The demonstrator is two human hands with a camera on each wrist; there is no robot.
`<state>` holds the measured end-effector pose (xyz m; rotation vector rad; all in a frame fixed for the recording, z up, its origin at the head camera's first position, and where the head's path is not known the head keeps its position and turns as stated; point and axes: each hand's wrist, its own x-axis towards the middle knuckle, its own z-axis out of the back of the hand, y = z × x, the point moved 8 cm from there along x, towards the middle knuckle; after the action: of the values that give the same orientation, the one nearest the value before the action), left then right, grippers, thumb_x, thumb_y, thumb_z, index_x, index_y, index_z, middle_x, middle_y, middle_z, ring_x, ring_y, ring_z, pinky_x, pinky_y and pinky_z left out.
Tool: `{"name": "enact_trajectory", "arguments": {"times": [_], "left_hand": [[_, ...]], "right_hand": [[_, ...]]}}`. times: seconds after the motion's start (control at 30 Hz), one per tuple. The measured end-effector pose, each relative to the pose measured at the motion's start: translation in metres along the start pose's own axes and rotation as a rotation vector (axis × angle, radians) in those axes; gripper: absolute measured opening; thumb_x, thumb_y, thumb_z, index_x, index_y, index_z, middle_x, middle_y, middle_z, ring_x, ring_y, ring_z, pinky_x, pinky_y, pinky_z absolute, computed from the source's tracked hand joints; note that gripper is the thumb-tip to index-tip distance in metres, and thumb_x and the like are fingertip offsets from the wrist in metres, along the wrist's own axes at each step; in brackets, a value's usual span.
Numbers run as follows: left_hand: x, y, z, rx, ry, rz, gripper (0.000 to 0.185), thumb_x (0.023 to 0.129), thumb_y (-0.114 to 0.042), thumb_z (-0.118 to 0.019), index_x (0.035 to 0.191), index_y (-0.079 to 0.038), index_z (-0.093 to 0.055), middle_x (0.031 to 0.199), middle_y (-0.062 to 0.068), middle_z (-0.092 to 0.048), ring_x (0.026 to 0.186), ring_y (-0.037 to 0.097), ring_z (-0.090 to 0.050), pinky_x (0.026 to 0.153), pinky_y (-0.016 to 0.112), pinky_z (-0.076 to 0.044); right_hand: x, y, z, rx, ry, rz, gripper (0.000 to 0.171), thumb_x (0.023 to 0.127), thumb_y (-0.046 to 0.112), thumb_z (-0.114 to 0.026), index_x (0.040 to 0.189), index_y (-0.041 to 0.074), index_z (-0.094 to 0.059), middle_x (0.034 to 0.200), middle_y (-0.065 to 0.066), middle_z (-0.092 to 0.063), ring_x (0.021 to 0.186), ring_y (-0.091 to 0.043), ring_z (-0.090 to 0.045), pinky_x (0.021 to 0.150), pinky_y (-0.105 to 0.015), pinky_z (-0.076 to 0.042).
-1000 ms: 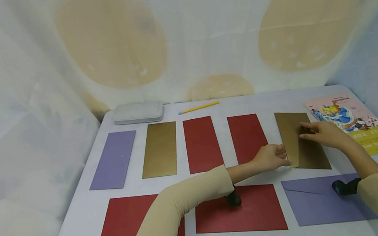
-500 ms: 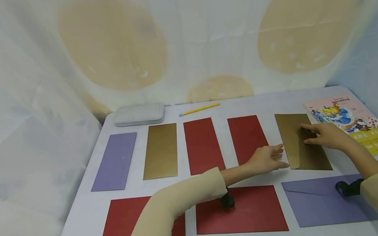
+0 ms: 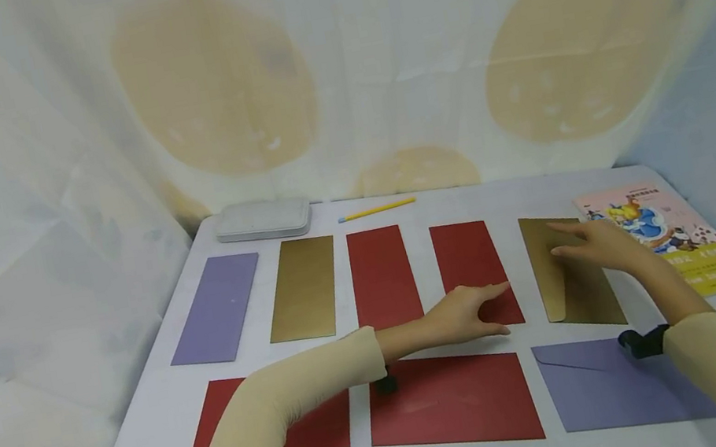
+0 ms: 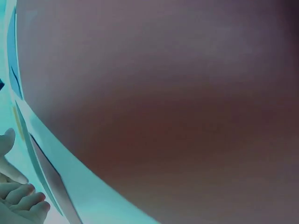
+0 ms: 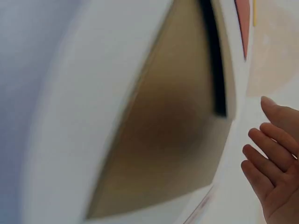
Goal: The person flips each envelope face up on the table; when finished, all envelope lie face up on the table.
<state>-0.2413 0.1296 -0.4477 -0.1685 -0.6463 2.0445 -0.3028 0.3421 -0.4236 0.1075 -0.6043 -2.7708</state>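
My left hand [image 3: 463, 314], thumb and index finger stretched forward and nothing held, hovers at the lower end of a narrow red envelope [image 3: 468, 256]. In the left wrist view a red surface fills most of the picture, blurred, with the left hand's fingers [image 4: 29, 198] at the lower left edge. My right hand [image 3: 599, 245] reaches over a gold envelope [image 3: 589, 294], its straight fingers overlapping the upper part. A lengthwise flap shows along that envelope's left side. The right wrist view shows the right hand [image 5: 275, 158] with fingers extended and nothing in it, beside the gold envelope [image 5: 159, 140].
Left of the hands lie another red envelope [image 3: 383, 271], a gold one [image 3: 302, 289] and a purple one [image 3: 216, 308]. Nearer are two red envelopes [image 3: 455, 406] and a purple one [image 3: 618, 393]. A pencil [image 3: 377, 210], a grey case [image 3: 262, 219] and a picture book [image 3: 677, 239] rest farther back.
My left hand has let go of the gold envelope's lower left edge and moved left to the red envelope. My right hand has shifted slightly up and left over the gold envelope.
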Motion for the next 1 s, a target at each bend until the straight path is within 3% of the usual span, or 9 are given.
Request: {"name": "enact_trajectory", "arguments": {"times": [0.07,0.23,0.4,0.7,1.0], "left_hand": [[-0.006,0.009,0.002,0.023,-0.010,0.035,0.076,0.084,-0.035,-0.076,0.145,-0.006,-0.042,0.141,0.007,-0.049,0.130,0.010,-0.045,0.099,0.014,-0.035],[-0.017,0.028,0.007,0.068,-0.027,0.130,0.084,0.082,-0.040,-0.077,0.147,-0.004,-0.039,0.148,0.005,-0.042,0.135,0.016,-0.039,0.106,0.020,-0.031],[-0.024,0.036,0.011,0.087,-0.049,0.186,0.090,0.080,-0.042,-0.078,0.148,-0.003,-0.035,0.149,0.007,-0.041,0.135,0.017,-0.039,0.106,0.022,-0.032],[-0.034,0.039,0.012,0.078,-0.063,0.233,0.090,0.080,-0.040,-0.078,0.149,-0.001,-0.033,0.147,0.010,-0.044,0.135,0.013,-0.040,0.103,0.021,-0.035],[-0.023,0.042,0.012,0.098,-0.067,0.231,0.095,0.078,-0.045,-0.079,0.148,0.000,-0.033,0.148,0.010,-0.042,0.135,0.014,-0.039,0.105,0.021,-0.033]], "right_hand": [[0.010,0.007,0.000,0.008,-0.003,0.035,0.060,0.094,0.031,-0.064,0.138,-0.005,-0.047,0.132,-0.035,-0.047,0.115,-0.053,-0.049,0.089,-0.063,-0.042],[0.032,0.025,-0.003,0.031,0.023,0.097,0.056,0.094,0.025,-0.065,0.136,-0.007,-0.049,0.133,-0.033,-0.049,0.122,-0.051,-0.045,0.095,-0.062,-0.038],[0.051,0.034,-0.012,0.034,0.055,0.107,0.056,0.094,0.028,-0.064,0.137,-0.005,-0.049,0.132,-0.029,-0.052,0.120,-0.047,-0.048,0.096,-0.059,-0.040],[0.080,0.044,-0.029,0.019,0.090,0.119,0.056,0.095,0.029,-0.063,0.139,-0.003,-0.048,0.136,-0.028,-0.049,0.123,-0.048,-0.046,0.096,-0.061,-0.039],[0.101,0.043,-0.041,-0.022,0.142,0.072,0.065,0.093,0.033,-0.064,0.140,-0.007,-0.042,0.138,-0.031,-0.044,0.127,-0.049,-0.040,0.099,-0.059,-0.036]]}}
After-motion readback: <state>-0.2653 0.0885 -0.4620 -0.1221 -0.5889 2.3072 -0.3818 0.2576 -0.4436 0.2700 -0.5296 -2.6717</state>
